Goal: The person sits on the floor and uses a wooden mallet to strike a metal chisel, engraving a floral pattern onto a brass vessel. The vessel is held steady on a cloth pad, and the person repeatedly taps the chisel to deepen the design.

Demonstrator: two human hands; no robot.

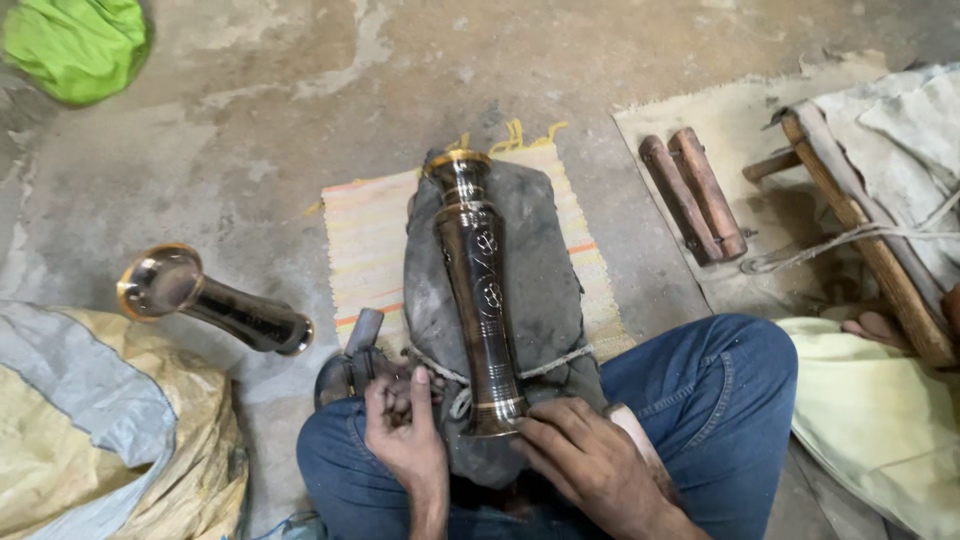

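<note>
While the person sits cross-legged in blue jeans (pixel 720 400), both hands work at the near end of a dark engraved metal vase (pixel 478 290) that lies lengthwise on a grey padded block (pixel 540 270). The right hand (pixel 590 462) rests at the vase's lower brass-rimmed end, fingers spread slightly and laid flat against the rim and the block, not clamped around anything visible. The left hand (pixel 405 430) sits just beside the same end, fingers curled together over something small; what they pinch cannot be told. A thin rope (pixel 560 360) crosses the block near the hands. Just left of the left hand lies a dark hammer-like tool (pixel 350 365). Beneath the block is a striped woven mat (pixel 365 250) on the concrete floor. Farther left, a second vase (pixel 215 300) lies on its side next to a yellow and grey sack (pixel 90 440). To the right, two wooden blocks (pixel 692 195) rest on a burlap sheet (pixel 700 120). At the far left corner sits a green cloth (pixel 75 45).
</note>
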